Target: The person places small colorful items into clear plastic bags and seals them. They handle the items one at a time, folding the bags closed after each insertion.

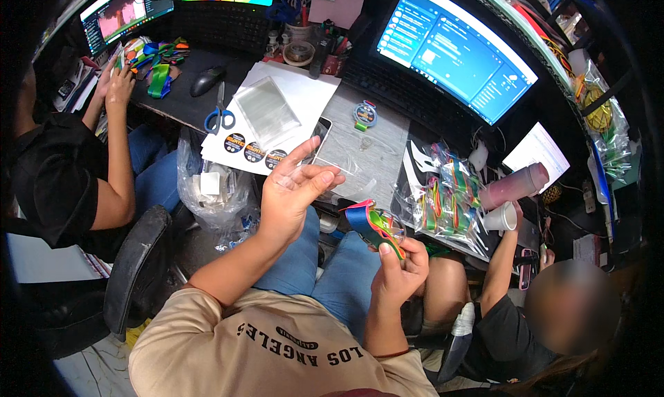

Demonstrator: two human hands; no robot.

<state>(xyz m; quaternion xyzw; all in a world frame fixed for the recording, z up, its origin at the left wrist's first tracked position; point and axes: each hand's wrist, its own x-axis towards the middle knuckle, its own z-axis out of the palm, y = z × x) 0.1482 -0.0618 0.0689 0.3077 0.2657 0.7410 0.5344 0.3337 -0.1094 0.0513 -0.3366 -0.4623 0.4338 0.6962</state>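
Note:
My left hand [293,189] is raised over the desk edge. Its thumb and fingers pinch a clear plastic sleeve [358,181], which is hard to see against the grey desk surface [337,153]. Lower and to the right, my right hand [399,267] grips a folded multicoloured ribbon [371,226] of blue, green and orange. A round piece at the ribbon's side is partly hidden. Beyond my hands, a round medal [365,115] with a short ribbon lies on the desk. A stack of clear sleeves [267,111] rests on white sheets [316,88] with round printed stickers [254,151].
Blue-handled scissors [219,118] lie left of the sleeves. Several bagged ribbons [448,194] are piled at right, beside a pink tumbler [513,186]. One co-worker's hand [120,86] handles ribbons at left; another person's arm [500,264] reaches a white cup [500,218].

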